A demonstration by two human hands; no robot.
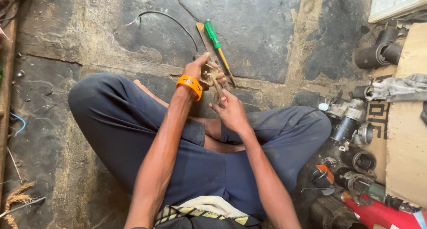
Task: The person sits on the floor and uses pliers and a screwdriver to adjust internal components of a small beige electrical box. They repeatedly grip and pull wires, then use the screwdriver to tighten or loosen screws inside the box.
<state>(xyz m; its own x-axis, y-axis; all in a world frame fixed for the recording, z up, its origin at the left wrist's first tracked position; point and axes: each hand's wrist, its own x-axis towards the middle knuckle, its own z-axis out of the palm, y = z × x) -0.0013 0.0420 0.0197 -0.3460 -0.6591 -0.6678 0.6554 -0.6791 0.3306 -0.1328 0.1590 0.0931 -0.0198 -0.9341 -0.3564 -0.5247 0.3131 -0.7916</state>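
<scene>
I sit cross-legged on a dark concrete floor in blue trousers. My left hand, with an orange wristband, grips a small brass-coloured metal part above my knees. My right hand pinches a thin metal tool that reaches up into the part. Just beyond both hands, a green-handled screwdriver and a flat metal blade lie on the floor.
A black wire curls on the floor ahead. To the right lie several motor housings and metal parts, black cylinders, cardboard and a grey rag. Rope strands lie at the lower left.
</scene>
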